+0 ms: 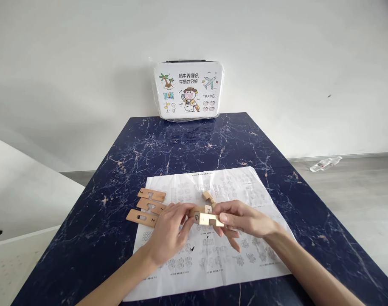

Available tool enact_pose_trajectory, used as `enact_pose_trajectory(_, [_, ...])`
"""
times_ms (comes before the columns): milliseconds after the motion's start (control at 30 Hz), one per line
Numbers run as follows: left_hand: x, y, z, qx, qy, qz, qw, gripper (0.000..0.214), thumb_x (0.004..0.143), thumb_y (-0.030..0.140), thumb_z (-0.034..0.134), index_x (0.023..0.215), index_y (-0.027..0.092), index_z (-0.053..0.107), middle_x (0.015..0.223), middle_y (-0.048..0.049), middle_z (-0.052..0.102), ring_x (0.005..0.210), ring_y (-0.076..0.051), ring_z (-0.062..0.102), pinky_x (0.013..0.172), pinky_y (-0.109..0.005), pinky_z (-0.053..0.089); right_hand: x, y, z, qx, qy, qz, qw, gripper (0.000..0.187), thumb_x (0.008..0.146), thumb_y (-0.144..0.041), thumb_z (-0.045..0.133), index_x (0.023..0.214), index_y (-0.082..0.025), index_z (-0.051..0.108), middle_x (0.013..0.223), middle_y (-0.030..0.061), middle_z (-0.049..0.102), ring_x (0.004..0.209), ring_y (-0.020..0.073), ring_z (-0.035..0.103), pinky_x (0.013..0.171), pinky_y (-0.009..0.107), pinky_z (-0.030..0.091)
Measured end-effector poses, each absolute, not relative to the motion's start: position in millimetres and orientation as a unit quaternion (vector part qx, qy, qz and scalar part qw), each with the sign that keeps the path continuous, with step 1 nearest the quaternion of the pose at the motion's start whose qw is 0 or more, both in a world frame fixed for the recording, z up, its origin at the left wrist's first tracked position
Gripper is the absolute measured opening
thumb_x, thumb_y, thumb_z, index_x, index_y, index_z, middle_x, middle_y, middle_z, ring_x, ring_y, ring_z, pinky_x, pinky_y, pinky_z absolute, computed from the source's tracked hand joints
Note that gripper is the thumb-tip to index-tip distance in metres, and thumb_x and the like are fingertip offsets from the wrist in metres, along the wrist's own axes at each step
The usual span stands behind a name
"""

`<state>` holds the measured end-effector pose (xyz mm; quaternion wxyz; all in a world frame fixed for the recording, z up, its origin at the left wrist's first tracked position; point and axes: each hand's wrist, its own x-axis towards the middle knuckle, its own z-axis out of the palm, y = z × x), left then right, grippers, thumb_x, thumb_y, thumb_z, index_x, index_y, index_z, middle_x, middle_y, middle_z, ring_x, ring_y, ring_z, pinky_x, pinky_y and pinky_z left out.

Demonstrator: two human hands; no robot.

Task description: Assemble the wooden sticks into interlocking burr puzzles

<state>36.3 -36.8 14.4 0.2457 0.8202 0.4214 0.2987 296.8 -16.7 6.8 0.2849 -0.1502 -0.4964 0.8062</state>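
Above the printed sheet [213, 272], both hands meet on notched wooden puzzle blocks [206, 218] marked with dark characters. My left hand [173, 227] pinches their left end between thumb and fingers. With thumb and index finger, my right hand [245, 219] grips the right end, its lower fingers loosely spread below. One light block in front lies across another behind it; whether they interlock I cannot tell. Just beyond my right fingers shows a further wooden block [208, 196], partly hidden. Left of my left hand lie three flat wooden pieces [135, 215] with cut-outs and numbers, partly over the sheet's edge.
A white cartoon-printed case [189, 91] in clear wrap stands at the far end of the dark blue marbled table [187, 144], against the wall. Clear plastic bottles [325, 163] lie on the floor at right. A white panel [22, 182] is at left.
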Motion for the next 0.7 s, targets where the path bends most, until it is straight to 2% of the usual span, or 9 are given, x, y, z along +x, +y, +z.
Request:
enact_pose_trajectory(167, [39, -41, 15, 0.835, 0.404, 0.287, 0.240, 0.017, 0.109, 0.023, 0.048, 0.117, 0.022, 0.063, 0.090, -0.0017, 0.074, 0.077, -0.020, 0.064, 0.075, -0.036, 0.048, 306, -17, 12, -0.156, -0.555, 0.780, 0.244, 0.025, 0.105, -0.041, 0.070, 0.106, -0.015, 0.071, 0.090, 0.0035, 0.072, 0.051, 0.0058, 0.051, 0.044, 0.019, 0.054])
enact_pose_trajectory(267, [37, -38, 14, 0.817, 0.431, 0.297, 0.241, 0.016, 0.110, 0.028, 0.049, 0.105, 0.020, 0.062, 0.081, -0.0002, 0.070, 0.069, -0.018, 0.061, 0.069, -0.034, 0.047, 303, -22, 13, -0.254, -0.607, 0.699, 0.279, 0.023, 0.102, -0.040, 0.075, 0.107, -0.018, 0.072, 0.087, 0.0016, 0.072, 0.054, 0.0076, 0.060, 0.051, 0.021, 0.056])
enact_pose_trajectory(333, [35, -34, 14, 0.800, 0.459, 0.306, 0.237, 0.023, 0.111, 0.035, 0.050, 0.095, 0.020, 0.060, 0.073, 0.0011, 0.065, 0.063, -0.017, 0.058, 0.063, -0.032, 0.044, 300, -25, 13, -0.303, -0.630, 0.645, 0.308, 0.024, 0.100, -0.041, 0.077, 0.109, -0.019, 0.073, 0.086, 0.0010, 0.071, 0.060, 0.0101, 0.067, 0.056, 0.023, 0.057])
enact_pose_trajectory(467, [34, -30, 16, 0.796, 0.483, 0.300, 0.208, 0.029, 0.108, 0.035, 0.052, 0.084, 0.021, 0.058, 0.067, 0.0024, 0.061, 0.059, -0.016, 0.054, 0.064, -0.033, 0.043, 299, -24, 11, -0.313, -0.636, 0.610, 0.353, 0.027, 0.104, -0.045, 0.072, 0.114, -0.019, 0.073, 0.073, -0.0016, 0.069, 0.059, 0.0122, 0.069, 0.061, 0.027, 0.059])
enact_pose_trajectory(567, [36, -30, 17, 0.814, 0.483, 0.281, 0.158, 0.031, 0.105, 0.031, 0.054, 0.076, 0.021, 0.052, 0.064, 0.0029, 0.057, 0.064, -0.018, 0.054, 0.072, -0.037, 0.044, 300, -19, 10, -0.338, -0.619, 0.604, 0.372, 0.033, 0.108, -0.050, 0.063, 0.118, -0.019, 0.070, 0.065, -0.0034, 0.065, 0.053, 0.0134, 0.067, 0.054, 0.027, 0.061])
enact_pose_trajectory(700, [37, -31, 15, 0.833, 0.484, 0.255, 0.086, 0.031, 0.104, 0.029, 0.054, 0.074, 0.020, 0.055, 0.076, -0.0023, 0.061, 0.081, -0.024, 0.055, 0.080, -0.042, 0.045, 298, -16, 9, -0.390, -0.608, 0.605, 0.336, 0.042, 0.106, -0.057, 0.061, 0.122, -0.019, 0.069, 0.061, -0.0048, 0.063, 0.041, 0.0120, 0.061, 0.039, 0.023, 0.052])
